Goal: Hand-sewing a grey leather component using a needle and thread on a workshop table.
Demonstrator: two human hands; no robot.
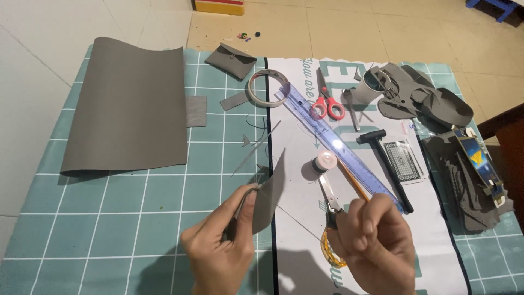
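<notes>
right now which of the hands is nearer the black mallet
Right. The right hand sits just below-left of the black mallet, close to its handle end. The left hand is farther left, holding a grey piece.

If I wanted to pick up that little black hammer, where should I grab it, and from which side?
Probably by the middle of the handle, coming straight down from above. The hammer lies flat on the white sheet, its long thin handle running toward the person, head at the far end. The card lies against the right of the handle, the ruler to the left, so sideways approaches look cramped.
</notes>
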